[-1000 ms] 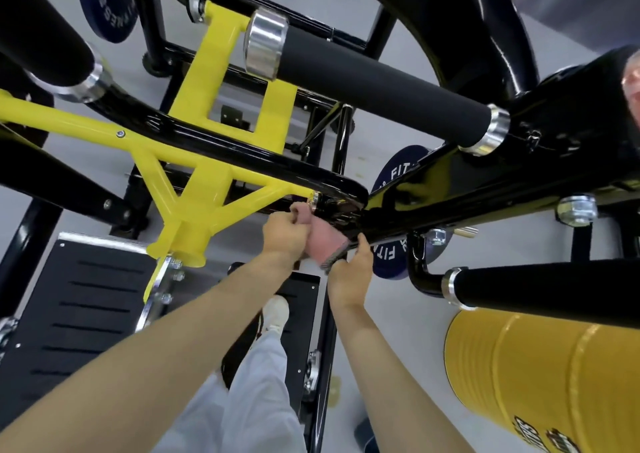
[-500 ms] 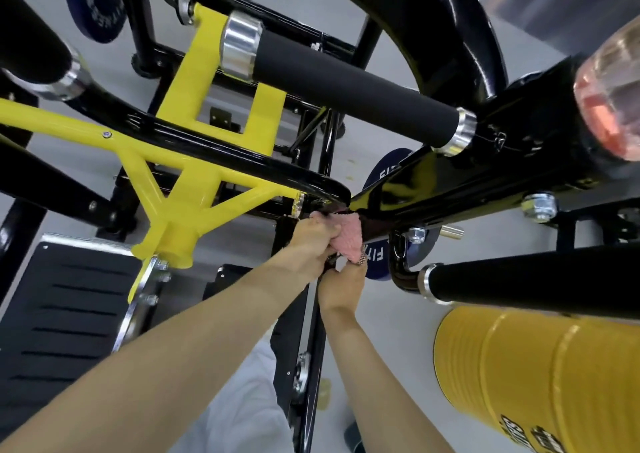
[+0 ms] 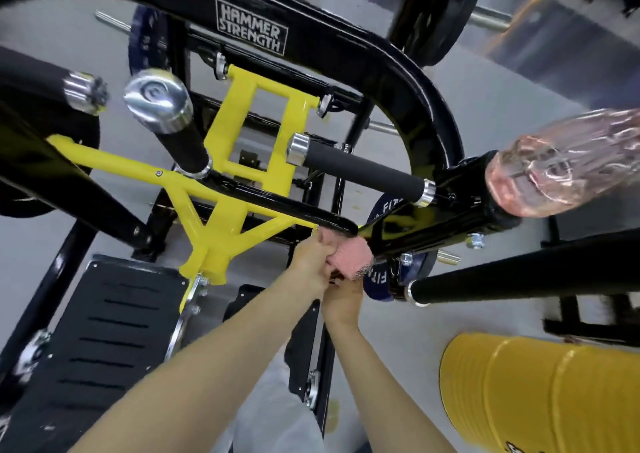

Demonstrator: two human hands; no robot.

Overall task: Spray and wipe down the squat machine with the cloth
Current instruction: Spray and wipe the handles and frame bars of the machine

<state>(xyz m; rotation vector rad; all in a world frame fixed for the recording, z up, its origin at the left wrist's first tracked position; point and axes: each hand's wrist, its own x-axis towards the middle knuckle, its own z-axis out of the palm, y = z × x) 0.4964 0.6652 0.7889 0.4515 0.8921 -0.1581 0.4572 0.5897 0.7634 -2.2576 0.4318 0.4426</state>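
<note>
At junction of black frame tubes on squat machine (image 3: 381,82), below HAMMER STRENGTH label (image 3: 251,26): pink cloth (image 3: 348,257) pressed against tube end. Left hand (image 3: 311,262) fingers clenched on cloth's left side. Right hand (image 3: 341,295) beneath, fingers gripping cloth's lower edge. Both forearms reach up from bottom of view. Clear pinkish spray bottle (image 3: 561,165) lies on black frame at right, apart from hands. Yellow brace (image 3: 221,224) left of cloth. Black footplate (image 3: 100,341) below. Yellow drum (image 3: 554,393) at lower right.

Gym — squat machine (image 3: 251,27), weight plates (image 3: 379,281)
</note>
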